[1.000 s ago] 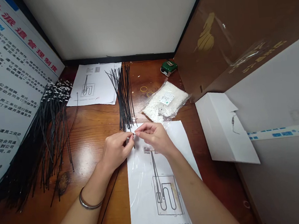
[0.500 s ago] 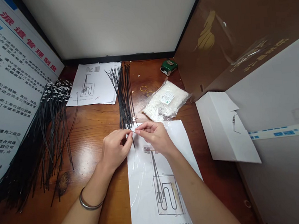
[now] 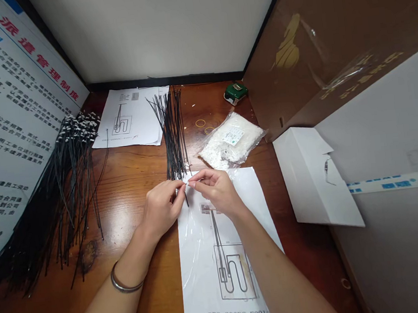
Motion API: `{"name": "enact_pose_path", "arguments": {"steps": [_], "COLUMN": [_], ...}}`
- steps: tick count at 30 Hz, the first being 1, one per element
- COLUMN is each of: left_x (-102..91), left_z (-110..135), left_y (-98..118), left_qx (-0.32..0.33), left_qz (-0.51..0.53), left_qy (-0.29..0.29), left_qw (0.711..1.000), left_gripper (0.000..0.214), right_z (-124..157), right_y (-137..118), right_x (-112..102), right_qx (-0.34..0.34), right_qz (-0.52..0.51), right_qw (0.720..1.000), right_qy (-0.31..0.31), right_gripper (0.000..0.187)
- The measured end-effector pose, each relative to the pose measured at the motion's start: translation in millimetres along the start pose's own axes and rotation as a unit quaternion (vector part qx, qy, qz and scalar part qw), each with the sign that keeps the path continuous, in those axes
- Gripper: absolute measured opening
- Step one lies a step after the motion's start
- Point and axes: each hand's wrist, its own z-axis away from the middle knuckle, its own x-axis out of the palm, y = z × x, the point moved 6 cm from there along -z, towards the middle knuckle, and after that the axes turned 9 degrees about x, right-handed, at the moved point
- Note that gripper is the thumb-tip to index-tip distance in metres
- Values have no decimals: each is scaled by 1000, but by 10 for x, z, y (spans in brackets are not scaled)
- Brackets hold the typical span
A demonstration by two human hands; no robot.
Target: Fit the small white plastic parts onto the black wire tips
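Note:
My left hand (image 3: 164, 201) is closed in a pinch, thumb against forefinger. A thin black wire (image 3: 187, 198) hangs down just below its fingertips. My right hand (image 3: 215, 188) pinches from the other side, with its fingertips almost meeting the left ones. Between them sits a tiny white piece (image 3: 186, 180), mostly covered by fingers. Another dark wire end shows above the right fingertips. Directly beyond the hands lies a bundle of black wires (image 3: 173, 135). Under the hands is a plastic-covered drawing sheet (image 3: 200, 257).
A large heap of black wires with white ends (image 3: 76, 135) lies left. Behind are a printed sheet (image 3: 135, 112) and a green tape measure (image 3: 235, 93). A clear bag of white parts (image 3: 234, 136) lies beyond the right hand. A folded white card (image 3: 308, 176) stands right.
The hands keep the same pinch with barely any movement. A little more of the white piece shows between the fingertips.

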Motion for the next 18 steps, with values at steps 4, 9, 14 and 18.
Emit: {"name": "enact_pose_path", "arguments": {"steps": [4,9,14,18], "left_x": [10,-10,1,8], "left_z": [-1,21,25,22], "left_y": [2,-1,10,10], "left_qx": [-3,0,18,14], "left_qz": [12,2,2,3], "left_qy": [-5,16,7,2], "left_qw": [1000,1000,1000,1000], "left_gripper": [17,15,16,15], "right_z": [-12,-23,-28,-36], "right_y": [25,54,58,73], "right_x": [6,11,2,4], "right_qx": [3,7,3,-10], "right_qz": [3,18,22,25], "right_qw": [1000,1000,1000,1000], "right_qy": [6,-1,-3,-6], "right_gripper": [15,16,17,16]}}
